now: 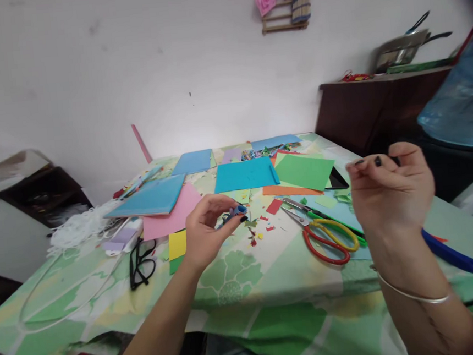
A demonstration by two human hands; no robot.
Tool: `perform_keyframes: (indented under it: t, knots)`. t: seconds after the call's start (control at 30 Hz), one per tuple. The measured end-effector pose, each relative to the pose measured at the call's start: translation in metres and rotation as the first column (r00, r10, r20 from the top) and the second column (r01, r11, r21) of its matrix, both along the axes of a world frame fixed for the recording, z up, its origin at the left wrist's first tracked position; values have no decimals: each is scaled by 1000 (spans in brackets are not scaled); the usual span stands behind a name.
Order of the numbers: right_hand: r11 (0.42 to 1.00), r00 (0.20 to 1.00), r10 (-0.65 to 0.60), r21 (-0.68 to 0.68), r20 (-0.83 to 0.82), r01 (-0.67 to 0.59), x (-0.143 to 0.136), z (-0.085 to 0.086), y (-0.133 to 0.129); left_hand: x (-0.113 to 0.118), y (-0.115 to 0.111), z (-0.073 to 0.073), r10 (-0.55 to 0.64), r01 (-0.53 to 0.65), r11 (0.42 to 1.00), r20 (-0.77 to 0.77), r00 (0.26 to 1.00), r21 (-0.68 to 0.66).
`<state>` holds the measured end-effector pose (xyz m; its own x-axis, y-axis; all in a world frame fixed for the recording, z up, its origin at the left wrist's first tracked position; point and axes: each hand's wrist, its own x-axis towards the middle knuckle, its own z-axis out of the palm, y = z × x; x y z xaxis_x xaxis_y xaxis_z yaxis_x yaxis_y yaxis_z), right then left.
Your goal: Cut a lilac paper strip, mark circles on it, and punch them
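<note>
My left hand (203,230) is closed in a pinch on a small curled piece of blue paper (236,211), held above the table. My right hand (395,191) is raised at the right with its fingers curled together; whatever they hold, if anything, does not show. Below and between the hands lie scissors (327,241) with a red and a yellow handle, blades parted. Beside them is a green-handled tool (335,218) with a metal blade. Small paper scraps (253,237) and a red paper piece (274,206) are scattered near my left hand.
Coloured sheets, including a blue one (244,175) and a green one (304,170), cover the table's far part. Black glasses (141,263) and tangled white cord (81,227) lie left. A blue-handled tool (454,252) with a black cord is by my right forearm.
</note>
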<state>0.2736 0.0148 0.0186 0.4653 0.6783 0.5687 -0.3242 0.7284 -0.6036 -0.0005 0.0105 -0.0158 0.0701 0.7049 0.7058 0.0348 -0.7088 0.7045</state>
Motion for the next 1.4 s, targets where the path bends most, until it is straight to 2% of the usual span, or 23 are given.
perform_keyframes:
  t: [0.13,0.23,0.27,0.3,0.37,0.4,0.47,0.53,0.73,0.9,1.03,1.13,1.2,1.3,1.4]
  knots:
    - [994,998,-41,95,-45,45,10,-6,-4,1,-7,-1,67,-56,993,-102,993,103]
    - [1000,983,-4,18,182,1,-9,-17,-15,6,-15,0,93,-54,978,-193,977,201]
    - [999,943,38,-42,330,-26,-18,-22,-20,7,-17,1,93,-42,972,-214,972,230]
    - [992,868,115,-95,483,-78,-28,-26,-25,9,-19,2,85,-24,967,-231,969,254]
    - [978,680,211,-148,702,-149,-46,-32,-34,13,-24,5,65,10,958,-250,966,288]
    - [976,610,216,-145,763,-164,-54,-34,-37,14,-25,6,58,22,954,-258,964,299]
    - [979,543,191,-119,818,-166,-64,-36,-41,16,-28,8,48,43,949,-277,960,313]
    - [978,537,196,-123,820,-168,-69,-36,-43,16,-29,9,45,53,945,-291,956,322]
    - [954,591,291,-186,752,-234,-69,-37,-41,13,-30,5,50,48,947,-295,954,318]
    - [951,599,299,-180,742,-252,-68,-37,-41,13,-29,2,13,74,952,-280,960,298]
    - [970,588,234,-140,774,-201,-68,-36,-40,13,-29,2,18,69,951,-279,960,301]
    - [990,613,132,-70,779,-124,-65,-35,-42,13,-30,2,33,54,954,-281,959,294]
    - [998,596,29,14,802,-68,-62,-32,-45,12,-31,1,46,41,955,-281,959,295]
    - [984,455,-148,176,878,-18,-57,-29,-54,11,-32,-2,67,17,957,-277,959,290]
    - [961,318,-249,274,915,-35,-57,-27,-60,11,-32,-4,79,4,956,-274,959,292]
